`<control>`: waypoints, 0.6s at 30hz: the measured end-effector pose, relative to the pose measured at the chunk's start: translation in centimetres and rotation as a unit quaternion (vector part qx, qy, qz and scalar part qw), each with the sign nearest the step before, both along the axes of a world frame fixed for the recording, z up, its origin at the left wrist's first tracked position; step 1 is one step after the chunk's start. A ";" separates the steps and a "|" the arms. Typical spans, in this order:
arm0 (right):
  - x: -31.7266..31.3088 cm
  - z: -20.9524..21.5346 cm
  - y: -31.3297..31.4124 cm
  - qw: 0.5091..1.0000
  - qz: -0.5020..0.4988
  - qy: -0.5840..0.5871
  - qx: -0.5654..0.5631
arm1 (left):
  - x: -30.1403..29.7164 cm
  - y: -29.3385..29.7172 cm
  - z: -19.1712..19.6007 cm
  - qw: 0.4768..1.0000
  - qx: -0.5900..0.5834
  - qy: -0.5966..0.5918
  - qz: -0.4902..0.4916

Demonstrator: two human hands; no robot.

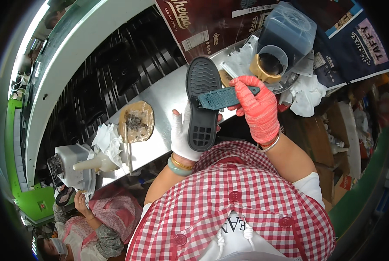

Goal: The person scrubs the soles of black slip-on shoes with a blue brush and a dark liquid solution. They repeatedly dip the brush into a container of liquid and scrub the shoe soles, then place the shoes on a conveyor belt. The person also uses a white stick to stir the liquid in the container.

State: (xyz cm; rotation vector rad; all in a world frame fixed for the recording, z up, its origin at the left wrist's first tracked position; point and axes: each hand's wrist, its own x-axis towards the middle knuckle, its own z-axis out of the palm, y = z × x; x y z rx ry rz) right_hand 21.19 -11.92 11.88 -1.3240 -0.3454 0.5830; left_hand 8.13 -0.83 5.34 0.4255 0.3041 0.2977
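Observation:
A black rubber shoe sole [202, 82] stands nearly upright in front of my chest, its grooved tread facing up. My left hand [184, 135], in a white glove with bare fingertips, is closed around it from behind, and fingertips show at its right edge. My right hand [260, 108], in a coral-red glove with bare fingertips, pinches the handle of a flat teal brush [220, 98]. The brush's broad end lies across the middle of the sole and seems to touch it. Whatever is under the brush there is hidden.
On the metal table [159, 91] are a smeared brown board [144, 111], crumpled white paper [107, 139] and a nozzle bottle [94, 164]. A cup of dark liquid [270, 65] and a translucent jug [288, 26] stand upper right. Dark racks [103, 74] lie beyond; a co-worker [90, 217] sits lower left.

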 end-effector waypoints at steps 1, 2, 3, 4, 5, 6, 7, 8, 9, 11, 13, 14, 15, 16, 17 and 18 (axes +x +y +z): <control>-0.1 0.1 0.0 1.000 0.001 -0.002 -0.007 | 0.1 -0.1 0.2 1.000 0.000 0.003 0.008; -0.2 0.2 0.0 1.000 0.006 -0.002 -0.011 | 0.1 -0.1 0.1 1.000 0.013 0.009 0.010; -0.3 0.4 -0.1 1.000 0.010 -0.002 -0.016 | 0.1 0.2 -0.2 1.000 0.010 -0.007 -0.003; -0.5 0.5 -0.2 1.000 0.015 -0.003 -0.021 | -0.1 0.5 -0.8 1.000 0.008 -0.023 -0.016; -0.6 0.5 -0.3 0.999 0.021 -0.006 -0.025 | -0.2 0.7 -1.2 0.999 0.005 -0.040 -0.029; -0.8 0.5 -0.5 0.999 0.030 -0.009 -0.029 | -0.3 0.8 -1.4 0.999 0.015 -0.041 -0.019; -1.1 0.5 -0.6 0.999 0.038 -0.012 -0.034 | -0.3 0.7 -1.5 0.999 0.025 -0.043 -0.009; -1.3 0.8 -0.8 0.998 0.047 -0.013 -0.049 | -0.3 0.7 -1.5 0.998 0.034 -0.044 0.001; -1.6 0.9 -0.9 0.998 0.047 -0.006 -0.041 | -0.1 0.5 -1.3 0.999 0.027 -0.026 0.020; -2.1 0.9 -0.9 0.999 0.046 0.007 -0.026 | 0.5 0.2 -0.4 0.998 0.011 0.011 0.056; -2.4 1.1 -1.1 0.997 0.058 -0.006 -0.049 | 0.3 0.4 -0.7 0.998 0.033 -0.042 0.035; -2.6 1.1 -1.1 0.997 0.063 -0.017 -0.051 | 0.2 0.5 -1.0 0.996 0.044 -0.069 0.023; -2.8 1.1 -1.2 0.996 0.069 -0.029 -0.053 | 0.2 0.6 -1.4 0.994 0.055 -0.095 0.013; -3.0 1.2 -1.3 0.995 0.075 -0.036 -0.059 | 0.1 0.7 -1.7 0.990 0.066 -0.122 0.002; -3.2 1.4 -1.4 0.994 0.081 -0.042 -0.064 | 0.0 0.8 -1.8 0.986 0.077 -0.148 -0.010; -3.3 1.5 -1.6 0.993 0.086 -0.049 -0.070 | 0.0 0.7 -1.4 0.972 0.223 -0.078 -0.010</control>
